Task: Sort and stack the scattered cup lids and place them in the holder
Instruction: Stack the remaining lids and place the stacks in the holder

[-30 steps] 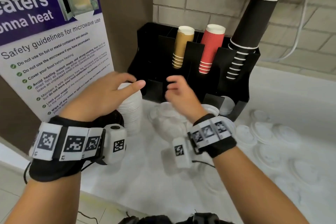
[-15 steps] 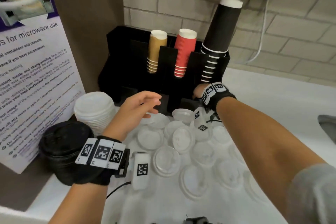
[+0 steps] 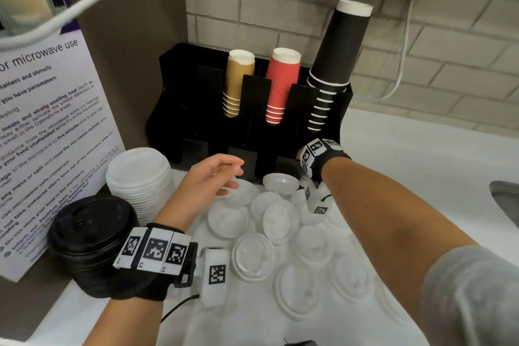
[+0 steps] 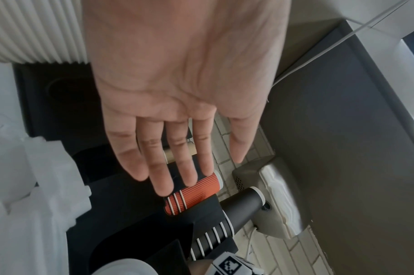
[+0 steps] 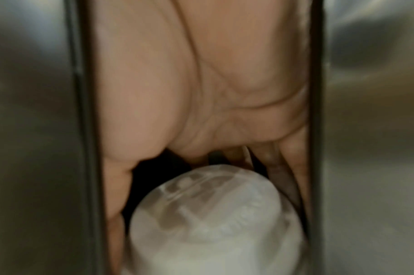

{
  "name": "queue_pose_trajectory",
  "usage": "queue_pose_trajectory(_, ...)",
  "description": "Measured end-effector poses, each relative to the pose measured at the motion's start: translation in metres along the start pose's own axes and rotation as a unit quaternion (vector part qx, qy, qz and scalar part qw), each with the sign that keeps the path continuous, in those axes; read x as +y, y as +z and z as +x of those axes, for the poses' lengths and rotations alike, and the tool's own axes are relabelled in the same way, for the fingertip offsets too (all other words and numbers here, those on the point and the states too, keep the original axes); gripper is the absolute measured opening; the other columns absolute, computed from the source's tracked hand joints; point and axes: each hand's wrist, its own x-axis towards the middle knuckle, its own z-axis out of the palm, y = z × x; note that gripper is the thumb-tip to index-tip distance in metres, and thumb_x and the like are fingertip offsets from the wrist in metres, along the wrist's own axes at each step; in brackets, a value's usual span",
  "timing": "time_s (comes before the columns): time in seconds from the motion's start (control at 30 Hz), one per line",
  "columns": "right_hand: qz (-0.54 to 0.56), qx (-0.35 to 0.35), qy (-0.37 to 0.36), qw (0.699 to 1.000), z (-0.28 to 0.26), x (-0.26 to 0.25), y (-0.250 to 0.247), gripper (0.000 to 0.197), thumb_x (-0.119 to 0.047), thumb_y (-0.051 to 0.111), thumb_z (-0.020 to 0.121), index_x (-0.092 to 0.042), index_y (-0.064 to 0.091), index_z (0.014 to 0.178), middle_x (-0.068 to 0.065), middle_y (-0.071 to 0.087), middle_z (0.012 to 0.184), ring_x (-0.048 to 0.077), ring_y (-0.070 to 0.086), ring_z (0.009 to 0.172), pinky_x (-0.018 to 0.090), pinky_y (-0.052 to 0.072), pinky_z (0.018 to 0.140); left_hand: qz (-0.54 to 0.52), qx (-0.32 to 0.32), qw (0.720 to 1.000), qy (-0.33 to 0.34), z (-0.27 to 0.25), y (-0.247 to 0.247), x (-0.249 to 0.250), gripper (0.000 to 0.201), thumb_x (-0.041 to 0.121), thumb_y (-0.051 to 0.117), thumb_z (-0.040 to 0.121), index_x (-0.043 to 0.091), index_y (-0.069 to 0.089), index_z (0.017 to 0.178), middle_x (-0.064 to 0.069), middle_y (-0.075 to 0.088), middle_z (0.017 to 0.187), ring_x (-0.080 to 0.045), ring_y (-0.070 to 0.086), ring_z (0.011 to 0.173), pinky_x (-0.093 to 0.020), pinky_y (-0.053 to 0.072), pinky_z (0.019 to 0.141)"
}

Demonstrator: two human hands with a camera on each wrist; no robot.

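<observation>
At far left, stacks of black lids (image 3: 87,236) and white lids (image 3: 139,174) stand on the worktop (image 3: 415,177) beside a microwave safety poster (image 3: 42,135). The left hand (image 3: 207,180) hovers above scattered clear lids (image 3: 254,255), fingers (image 4: 161,167) straight and released, holding nothing. Behind stands the black holder (image 3: 252,109). At right, the right hand (image 5: 201,83) reaches into its lower slot with a lid stack (image 5: 215,223); whether those fingers grasp it cannot be told.
</observation>
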Motion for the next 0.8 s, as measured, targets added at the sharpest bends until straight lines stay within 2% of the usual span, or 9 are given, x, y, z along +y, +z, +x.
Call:
queue_pose_trajectory(0.23,0.042,-0.017,-0.009,0.999,0.006,0.005,0.002,0.059,-0.015,0.074,0.077,-0.018,0.056,0.133,0.008,0.057,0.132,0.029,0.054,0.119,0.036,0.048,0.094,-0.009,-0.007,1.000,-0.002,-0.004,0.001,-0.002,0.015,0.025,0.057,0.096,0.030,0.069,0.103,0.004,0.071,0.106,-0.011,0.070,0.089,-0.024,0.053,0.081)
queue_pose_trajectory(0.33,0.056,0.011,-0.001,0.998,0.009,0.004,0.006,0.062,-0.022,0.069,0.085,-0.019,0.045,0.141,0.005,0.047,0.143,0.027,0.045,0.131,0.033,0.043,0.097,-0.015,-0.003,1.000,-0.006,-0.006,0.001,-0.004,0.014,0.025,0.057,0.096,0.030,0.069,0.103,0.003,0.071,0.106,-0.010,0.070,0.088,-0.023,0.052,0.080)
queue_pose_trajectory(0.4,0.074,0.032,0.008,0.997,0.010,0.003,0.005,0.056,-0.025,0.059,0.093,-0.008,0.040,0.143,0.013,0.039,0.149,0.032,0.038,0.136,0.040,0.035,0.108,-0.019,-0.001,1.000,-0.008,-0.007,0.001,-0.005,0.014,0.024,0.058,0.096,0.029,0.069,0.103,0.002,0.071,0.106,-0.010,0.070,0.088,-0.024,0.052,0.080)
queue_pose_trajectory(0.47,0.131,0.065,0.022,0.989,0.003,0.006,-0.005,0.064,-0.027,0.062,0.090,-0.002,0.036,0.143,0.021,0.032,0.150,0.038,0.032,0.137,0.045,0.028,0.112,-0.022,-0.003,1.000,-0.009,-0.007,0.002,-0.006,0.014,0.024,0.057,0.096,0.029,0.069,0.103,0.003,0.072,0.106,-0.010,0.070,0.088,-0.023,0.052,0.079)
queue_pose_trajectory(0.53,0.195,0.092,0.052,0.975,-0.018,0.014,-0.025,0.083,-0.029,0.075,0.076,-0.007,0.032,0.144,0.022,0.030,0.145,0.042,0.040,0.129,0.047,0.041,0.102,-0.024,-0.007,1.000,-0.010,-0.006,0.005,-0.007,0.014,0.023,0.057,0.096,0.029,0.069,0.103,0.004,0.072,0.105,-0.010,0.070,0.088,-0.023,0.051,0.078)
queue_pose_trajectory(0.57,0.213,0.101,0.070,0.969,-0.031,0.019,-0.036,0.088,-0.030,0.078,0.069,-0.011,0.032,0.141,0.019,0.032,0.139,0.042,0.048,0.120,0.044,0.050,0.088,-0.025,-0.008,1.000,-0.010,-0.006,0.007,-0.007,0.015,0.023,0.057,0.096,0.029,0.068,0.104,0.003,0.071,0.106,-0.010,0.070,0.089,-0.022,0.051,0.077)
queue_pose_trajectory(0.63,0.234,0.142,0.066,0.959,-0.057,0.030,-0.053,0.087,-0.032,0.080,0.064,-0.018,0.032,0.135,0.013,0.032,0.130,0.038,0.051,0.108,0.037,0.049,0.069,-0.030,-0.009,0.999,-0.008,-0.005,0.011,-0.006,0.015,0.025,0.058,0.096,0.030,0.067,0.106,0.001,0.070,0.111,-0.010,0.070,0.091,-0.021,0.053,0.076)
queue_pose_trajectory(0.7,0.323,0.201,-0.021,0.925,-0.081,0.032,-0.054,0.079,-0.032,0.081,0.065,-0.024,0.034,0.128,0.008,0.033,0.124,0.030,0.050,0.103,0.035,0.043,0.071,-0.054,-0.012,0.998,-0.004,-0.004,0.017,-0.004,0.021,0.033,0.060,0.093,0.033,0.064,0.114,0.001,0.067,0.119,-0.011,0.070,0.096,-0.022,0.055,0.076)
queue_pose_trajectory(0.8,0.507,0.237,-0.218,0.800,-0.124,0.007,-0.039,0.075,-0.017,0.084,0.067,-0.029,0.031,0.119,-0.002,0.038,0.116,0.010,0.046,0.098,0.018,0.039,0.078,-0.152,-0.045,0.987,-0.009,-0.003,0.027,0.002,0.041,0.054,0.060,0.086,0.045,0.053,0.125,0.002,0.059,0.130,-0.017,0.069,0.105,-0.032,0.057,0.081)
